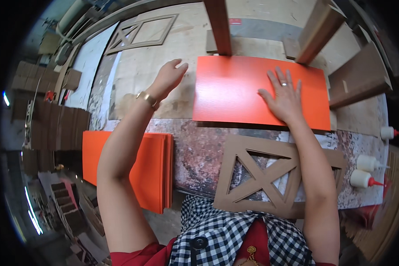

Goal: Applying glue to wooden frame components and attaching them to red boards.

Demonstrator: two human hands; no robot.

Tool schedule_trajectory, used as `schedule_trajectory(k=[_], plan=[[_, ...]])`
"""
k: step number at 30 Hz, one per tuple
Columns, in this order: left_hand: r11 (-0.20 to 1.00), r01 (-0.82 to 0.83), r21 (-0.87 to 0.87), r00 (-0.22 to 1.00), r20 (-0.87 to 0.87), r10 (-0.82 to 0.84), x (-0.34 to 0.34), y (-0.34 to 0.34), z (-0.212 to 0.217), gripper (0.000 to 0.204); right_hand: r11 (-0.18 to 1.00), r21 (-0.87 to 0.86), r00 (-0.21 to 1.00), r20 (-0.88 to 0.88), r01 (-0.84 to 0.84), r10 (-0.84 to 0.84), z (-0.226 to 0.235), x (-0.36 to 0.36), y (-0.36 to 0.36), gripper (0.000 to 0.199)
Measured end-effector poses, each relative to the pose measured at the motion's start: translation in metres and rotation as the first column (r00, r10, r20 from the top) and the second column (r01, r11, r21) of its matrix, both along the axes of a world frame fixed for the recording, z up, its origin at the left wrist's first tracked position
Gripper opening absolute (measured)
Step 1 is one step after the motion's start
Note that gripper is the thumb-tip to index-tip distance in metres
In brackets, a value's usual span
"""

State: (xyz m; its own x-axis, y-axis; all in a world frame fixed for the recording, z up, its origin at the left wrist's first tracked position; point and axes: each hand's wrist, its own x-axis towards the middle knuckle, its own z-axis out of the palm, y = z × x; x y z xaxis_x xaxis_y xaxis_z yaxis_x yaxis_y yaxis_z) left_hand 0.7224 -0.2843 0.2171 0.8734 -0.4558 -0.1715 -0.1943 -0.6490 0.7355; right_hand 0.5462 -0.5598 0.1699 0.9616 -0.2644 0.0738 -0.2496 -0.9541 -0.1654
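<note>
My right hand [284, 95] lies flat with spread fingers on a glossy orange panel [226, 88]. To the left of that panel my left hand [169, 76] is held over the pale board, fingers loosely bent and apart, with nothing in it. A stack of similar orange panels [153, 173] sits at the near left, partly behind my left forearm. Close to my body is a brown fibreboard frame with crossed bars [261, 173]; my right forearm hides part of it and of another frame piece beside it.
Upright wooden posts [219, 26] rise behind the orange panel, with more at the right. Glue bottles [361, 179] lie along the right edge. A thin cut-out frame [142, 33] rests at the far left. Stacked brown boards [57, 126] stand beyond the table's left side.
</note>
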Motion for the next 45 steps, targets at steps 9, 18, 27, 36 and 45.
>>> schedule_trajectory(k=[9,18,27,36,45], plan=[[0.954,-0.037,0.298,0.999,-0.008,0.041,-0.014,-0.053,0.001,0.027,0.998,-0.059,1.000,0.005,-0.008,0.008,0.003,0.003,0.006,0.068],[0.915,-0.020,0.402,0.976,0.205,-0.069,0.066,-0.036,-0.001,0.024,0.996,-0.083,1.000,0.024,-0.013,0.015,0.007,0.005,0.005,0.066],[0.710,-0.540,0.452,0.678,0.733,0.049,0.199,-0.012,-0.062,0.036,0.999,-0.051,1.000,0.014,-0.010,0.010,0.013,0.001,0.008,0.066],[0.700,-0.330,0.633,0.911,0.407,0.062,0.190,-0.026,-0.012,0.025,0.999,-0.020,0.999,0.044,-0.025,0.026,0.013,0.001,0.004,0.068],[0.963,-0.016,-0.270,0.977,0.201,0.073,0.072,0.111,0.171,0.024,0.999,0.042,0.999,0.027,-0.021,0.020,0.014,0.000,0.009,0.068]])
